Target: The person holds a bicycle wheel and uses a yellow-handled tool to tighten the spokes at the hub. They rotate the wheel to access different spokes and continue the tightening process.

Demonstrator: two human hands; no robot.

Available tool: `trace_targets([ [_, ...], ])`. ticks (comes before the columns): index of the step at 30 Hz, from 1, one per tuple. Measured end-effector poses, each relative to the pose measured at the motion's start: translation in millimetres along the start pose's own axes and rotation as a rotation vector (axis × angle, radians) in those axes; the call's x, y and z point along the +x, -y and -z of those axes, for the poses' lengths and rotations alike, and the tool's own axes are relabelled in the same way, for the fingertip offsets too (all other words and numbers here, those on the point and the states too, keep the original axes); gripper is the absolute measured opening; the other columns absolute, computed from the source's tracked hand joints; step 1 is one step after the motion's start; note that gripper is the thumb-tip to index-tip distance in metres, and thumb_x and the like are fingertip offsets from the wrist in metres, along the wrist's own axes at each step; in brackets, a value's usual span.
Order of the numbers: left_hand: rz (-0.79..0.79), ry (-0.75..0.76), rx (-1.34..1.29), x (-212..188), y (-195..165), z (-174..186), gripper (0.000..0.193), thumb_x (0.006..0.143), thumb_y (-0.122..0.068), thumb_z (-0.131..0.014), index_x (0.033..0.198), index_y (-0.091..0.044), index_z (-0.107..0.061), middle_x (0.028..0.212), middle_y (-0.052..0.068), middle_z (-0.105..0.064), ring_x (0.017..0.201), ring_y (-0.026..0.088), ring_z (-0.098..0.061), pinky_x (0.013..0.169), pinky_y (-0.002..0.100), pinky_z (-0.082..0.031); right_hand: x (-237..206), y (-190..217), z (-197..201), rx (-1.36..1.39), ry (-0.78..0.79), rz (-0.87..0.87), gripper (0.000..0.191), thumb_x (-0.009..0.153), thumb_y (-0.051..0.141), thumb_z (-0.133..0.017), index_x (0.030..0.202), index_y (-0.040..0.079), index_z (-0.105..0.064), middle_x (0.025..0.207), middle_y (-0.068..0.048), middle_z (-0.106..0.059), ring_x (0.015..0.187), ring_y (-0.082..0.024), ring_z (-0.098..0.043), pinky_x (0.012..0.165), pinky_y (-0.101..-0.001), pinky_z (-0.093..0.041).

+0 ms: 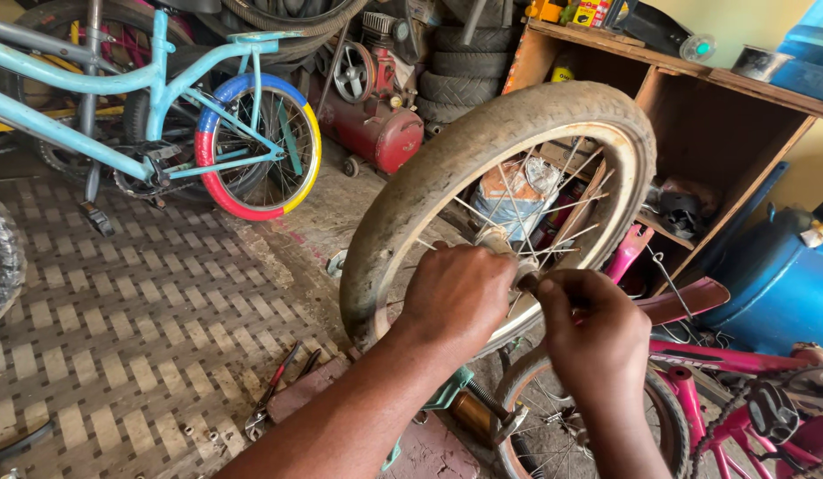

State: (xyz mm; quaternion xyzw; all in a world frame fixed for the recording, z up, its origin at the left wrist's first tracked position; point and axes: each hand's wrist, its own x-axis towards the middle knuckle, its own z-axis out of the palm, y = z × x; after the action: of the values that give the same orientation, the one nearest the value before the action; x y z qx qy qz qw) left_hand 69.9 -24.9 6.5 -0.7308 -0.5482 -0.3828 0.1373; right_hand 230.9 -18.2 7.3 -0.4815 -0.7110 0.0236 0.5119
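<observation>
A bicycle wheel with a dusty grey tyre and a white rim stands upright in front of me. My left hand is closed around its hub among the spokes. My right hand pinches the axle end at the hub, just right of the left hand; what its fingertips hold is too small to tell. Below my hands lies a pink bicycle frame with a smaller wheel.
A light blue bicycle with a red, blue and yellow tyre stands at the back left. A red air compressor and stacked tyres sit behind. Pliers lie on the patterned floor. A wooden shelf and a blue drum stand at the right.
</observation>
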Motion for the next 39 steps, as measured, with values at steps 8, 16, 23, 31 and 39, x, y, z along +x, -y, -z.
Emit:
trace_targets([
  [8,0.041,0.076,0.037,-1.6,1.6,-0.7,0.016,0.093,-0.005,-0.059,0.086,-0.005,-0.073,0.075,0.017,-0.073,0.066,0.026,-0.074,0.062,0.043,-0.061,13.6,-21.8,-8.2,0.578,0.119,-0.417,0.021,0.09,0.013,-0.071,0.103,-0.003,-0.074,0.087,-0.008,-0.074,0.077,-0.014,-0.064,0.073,-0.0262,-0.052],
  [16,0.012,0.064,0.049,-1.3,-0.8,-5.5,0.016,0.094,-0.007,-0.058,0.089,-0.005,-0.074,0.076,0.018,-0.073,0.066,0.027,-0.074,0.062,0.043,-0.06,7.7,-5.3,-13.0,0.015,0.022,0.048,0.021,0.078,0.017,-0.082,0.092,0.002,-0.076,0.083,-0.009,-0.077,0.073,-0.017,-0.075,0.066,-0.0324,-0.058],
  [23,0.035,0.055,0.059,-0.7,-8.1,-4.7,0.015,0.091,-0.006,-0.06,0.088,-0.006,-0.074,0.076,0.019,-0.073,0.069,0.03,-0.075,0.063,0.045,-0.06,9.3,5.0,-4.6,-0.166,-0.003,0.094,0.012,0.081,0.018,-0.077,0.085,0.007,-0.078,0.081,-0.01,-0.075,0.069,-0.024,-0.073,0.068,-0.0384,-0.057],
  [31,0.059,0.096,0.068,1.3,-4.4,-2.9,0.013,0.092,-0.007,-0.061,0.088,-0.006,-0.073,0.074,0.017,-0.073,0.068,0.028,-0.074,0.061,0.044,-0.06,-3.0,19.2,7.3,-0.391,-0.044,0.304,0.019,0.084,0.024,-0.082,0.074,0.009,-0.076,0.07,-0.006,-0.07,0.063,-0.027,-0.068,0.067,-0.0439,-0.049],
  [39,0.099,0.153,0.085,0.6,16.4,-4.8,0.02,0.1,0.0,-0.055,0.089,-0.003,-0.072,0.071,0.016,-0.071,0.058,0.022,-0.071,0.053,0.04,-0.059,5.6,-10.2,8.2,0.204,0.101,-0.202,0.025,0.093,0.029,-0.07,0.103,0.008,-0.078,0.087,-0.005,-0.078,0.079,-0.014,-0.072,0.076,-0.031,-0.054],
])
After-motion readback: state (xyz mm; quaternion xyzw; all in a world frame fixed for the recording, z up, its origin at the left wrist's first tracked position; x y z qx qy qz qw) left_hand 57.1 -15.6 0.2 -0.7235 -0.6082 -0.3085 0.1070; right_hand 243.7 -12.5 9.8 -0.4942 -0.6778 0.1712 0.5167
